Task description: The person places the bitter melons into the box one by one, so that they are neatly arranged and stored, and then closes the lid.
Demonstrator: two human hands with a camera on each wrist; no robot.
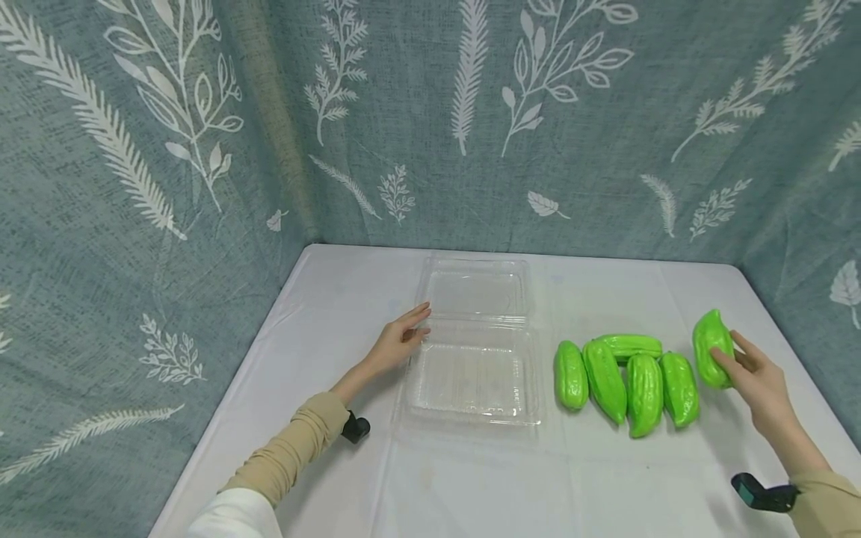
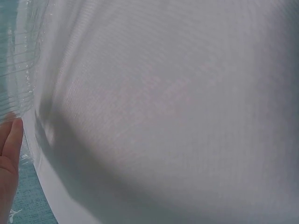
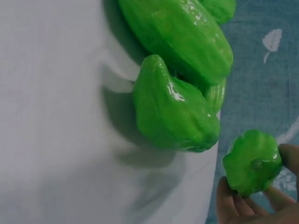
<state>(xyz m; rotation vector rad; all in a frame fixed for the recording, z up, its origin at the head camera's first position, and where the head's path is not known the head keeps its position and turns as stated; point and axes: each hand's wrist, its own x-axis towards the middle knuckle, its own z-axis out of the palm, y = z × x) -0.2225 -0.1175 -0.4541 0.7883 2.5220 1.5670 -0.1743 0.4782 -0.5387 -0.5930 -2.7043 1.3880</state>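
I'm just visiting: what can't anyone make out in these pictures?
Head view: part of the glossy green ridged fruit lying crosswise, hidden by nearer green fruits.
Right wrist view: the far end of the held, lobed green fruit, hidden by its near end; part of the right grip, cut off by the right edge.
Left wrist view: most of the clear plastic hinged box and part of the left grip, cut off by the left edge.

Fingers (image 3: 226, 201) grip a green gourd (image 3: 252, 163) near other gourds (image 3: 173, 114).
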